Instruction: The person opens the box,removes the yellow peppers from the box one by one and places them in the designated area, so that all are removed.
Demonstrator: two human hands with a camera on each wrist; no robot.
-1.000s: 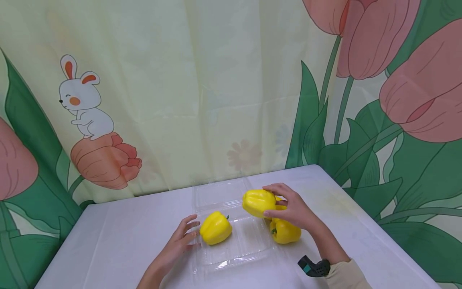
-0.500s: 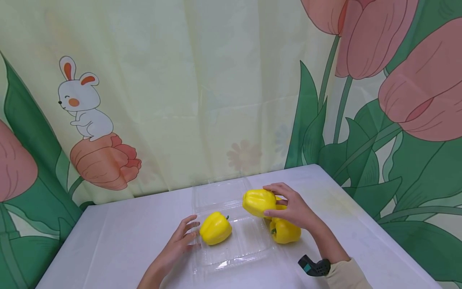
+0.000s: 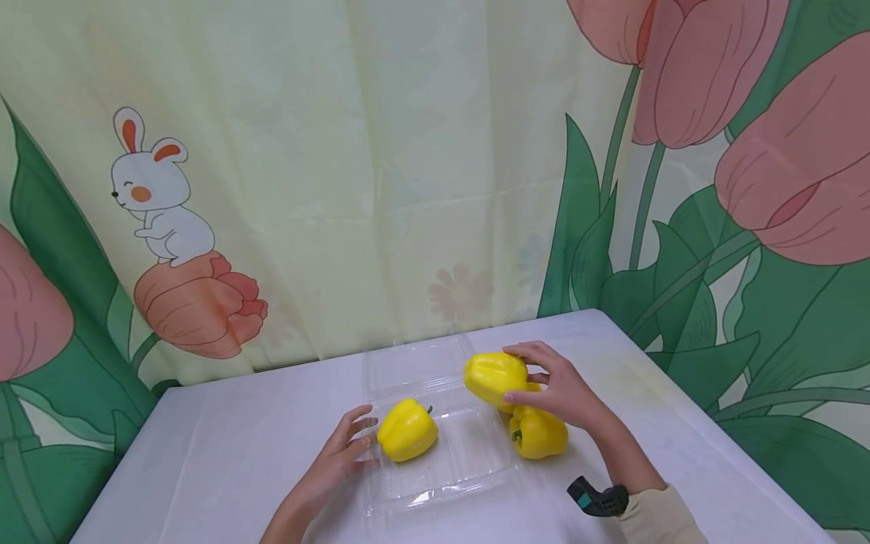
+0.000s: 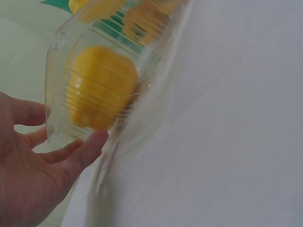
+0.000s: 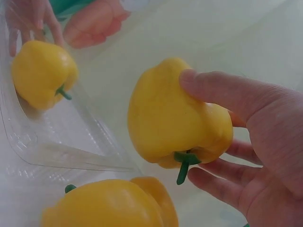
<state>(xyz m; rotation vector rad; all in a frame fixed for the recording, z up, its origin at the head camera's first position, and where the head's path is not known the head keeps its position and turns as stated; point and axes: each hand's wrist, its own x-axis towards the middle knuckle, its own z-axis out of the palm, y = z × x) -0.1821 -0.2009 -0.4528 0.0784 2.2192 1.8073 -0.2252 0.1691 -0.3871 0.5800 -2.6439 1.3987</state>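
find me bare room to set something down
Bare: the white tabletop left of the left hand, and inside the clear plastic box, right of its yellow bell pepper. Crowded: right of the box, where more peppers cluster by the right hand.

We see yellow on the left pepper (image 3: 406, 431), the far right pepper (image 3: 494, 375) and the near right pepper (image 3: 541, 436), with green stems (image 5: 182, 174). The tray (image 3: 469, 442) is colourless, the tablecloth (image 3: 245, 438) lilac-white. The far curtain (image 3: 435, 166) is pale cream-green, patterned with pink tulips (image 3: 714, 83), green leaves (image 3: 816, 363) and, at left, a white rabbit (image 3: 175, 230) with an orange cheek (image 3: 140, 194). At right, we note a beige sleeve (image 3: 662, 520) and a black wristband (image 3: 608, 502) with a teal patch (image 3: 583, 499).
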